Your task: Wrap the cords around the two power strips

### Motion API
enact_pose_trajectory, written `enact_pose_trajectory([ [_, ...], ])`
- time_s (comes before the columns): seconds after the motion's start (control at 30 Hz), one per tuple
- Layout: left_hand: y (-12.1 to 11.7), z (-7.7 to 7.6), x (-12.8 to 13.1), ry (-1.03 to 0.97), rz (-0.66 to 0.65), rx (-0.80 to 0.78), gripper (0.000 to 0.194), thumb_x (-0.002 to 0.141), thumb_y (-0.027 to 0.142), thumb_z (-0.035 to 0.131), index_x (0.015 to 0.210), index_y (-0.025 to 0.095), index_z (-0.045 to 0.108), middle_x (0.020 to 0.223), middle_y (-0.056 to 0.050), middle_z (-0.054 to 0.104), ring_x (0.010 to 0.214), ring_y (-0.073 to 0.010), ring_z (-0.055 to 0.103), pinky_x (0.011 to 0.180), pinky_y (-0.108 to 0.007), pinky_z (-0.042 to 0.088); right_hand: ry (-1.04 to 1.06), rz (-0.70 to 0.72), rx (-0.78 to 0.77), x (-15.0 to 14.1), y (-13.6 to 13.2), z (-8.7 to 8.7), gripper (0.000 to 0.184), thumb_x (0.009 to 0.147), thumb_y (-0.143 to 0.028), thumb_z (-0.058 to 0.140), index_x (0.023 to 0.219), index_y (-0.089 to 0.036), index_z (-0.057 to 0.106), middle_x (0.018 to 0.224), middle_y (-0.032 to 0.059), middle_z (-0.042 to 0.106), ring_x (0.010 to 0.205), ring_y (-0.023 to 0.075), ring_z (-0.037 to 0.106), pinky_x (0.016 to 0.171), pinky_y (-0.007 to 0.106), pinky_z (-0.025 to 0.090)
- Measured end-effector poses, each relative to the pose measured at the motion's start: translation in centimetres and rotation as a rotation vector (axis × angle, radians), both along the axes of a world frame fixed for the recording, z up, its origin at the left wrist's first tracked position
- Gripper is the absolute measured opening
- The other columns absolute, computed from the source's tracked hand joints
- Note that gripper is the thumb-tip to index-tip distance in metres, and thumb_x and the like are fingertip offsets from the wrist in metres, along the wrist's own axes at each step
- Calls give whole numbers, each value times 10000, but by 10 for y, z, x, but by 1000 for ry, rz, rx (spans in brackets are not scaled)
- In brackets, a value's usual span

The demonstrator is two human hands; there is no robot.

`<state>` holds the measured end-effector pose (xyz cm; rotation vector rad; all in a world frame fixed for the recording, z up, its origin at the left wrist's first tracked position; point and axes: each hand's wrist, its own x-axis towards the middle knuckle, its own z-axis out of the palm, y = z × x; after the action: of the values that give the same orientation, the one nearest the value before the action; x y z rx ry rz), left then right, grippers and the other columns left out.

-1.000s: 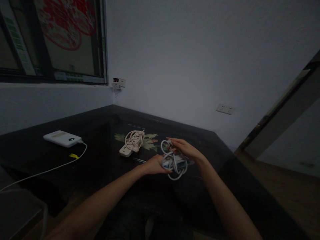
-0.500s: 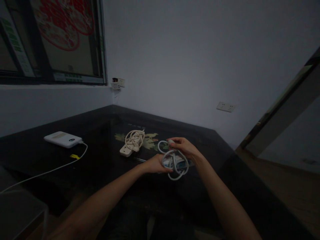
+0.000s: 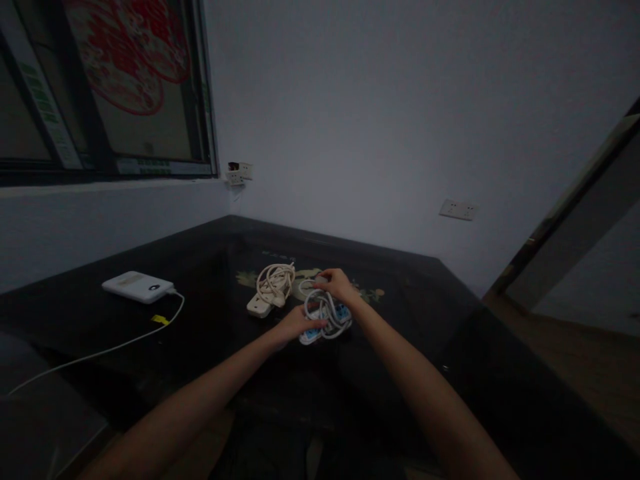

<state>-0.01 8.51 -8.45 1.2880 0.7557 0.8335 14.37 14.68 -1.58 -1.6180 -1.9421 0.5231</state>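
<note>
My left hand (image 3: 293,325) is closed around a white and blue power strip (image 3: 312,335), with its thumb across the top. A grey-white cord (image 3: 345,328) lies coiled in loose loops over the strip and hides part of it. Above the loops, my right hand (image 3: 340,285) pinches the cord's end, which looks like the plug (image 3: 321,280); the fingers partly cover it. Just left of my hands, a second, cream power strip (image 3: 259,307) rests on the black table (image 3: 390,380), its own cord (image 3: 274,283) bundled on top.
A white power bank (image 3: 137,287) lies at the table's left, with a white cable (image 3: 123,344) running off toward the lower left. Near it is a small yellow tag (image 3: 160,319). Wall sockets (image 3: 459,209) are beyond the table, and a window (image 3: 150,133) is at upper left.
Both hands have shifted left with the power strip, closer to the cream one. The strip has turned, so more of its blue face shows. The view has swung slightly.
</note>
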Motion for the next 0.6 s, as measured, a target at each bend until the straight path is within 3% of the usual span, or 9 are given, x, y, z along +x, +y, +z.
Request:
enact_pose_trajectory([
  [0.2, 8, -14, -16, -103, 138, -101, 538, 586, 386, 812, 1025, 120, 650, 929, -108, 722, 783, -219, 688, 788, -346, 516, -103, 12, -31, -44, 23, -7, 271, 656, -232, 758, 919, -168, 737, 923, 74, 719, 892, 221, 653, 755, 262, 455],
  [0.37, 22, -23, -15, -82, 196, -37, 548, 607, 395, 798, 1053, 124, 632, 965, -114, 718, 865, -247, 682, 827, -367, 510, -144, -54, -25, -50, 30, -10, 323, 668, -276, 751, 982, -211, 713, 1014, 90, 704, 985, 247, 634, 790, 290, 456],
  [0.6, 29, -22, -18, 176, 390, 378, 473, 650, 342, 747, 1064, 154, 615, 1096, -101, 674, 1080, -275, 594, 987, -400, 410, -149, -70, -9, -41, 33, -16, 342, 761, -344, 659, 1063, -183, 674, 1034, 115, 695, 981, 238, 638, 773, 280, 458],
])
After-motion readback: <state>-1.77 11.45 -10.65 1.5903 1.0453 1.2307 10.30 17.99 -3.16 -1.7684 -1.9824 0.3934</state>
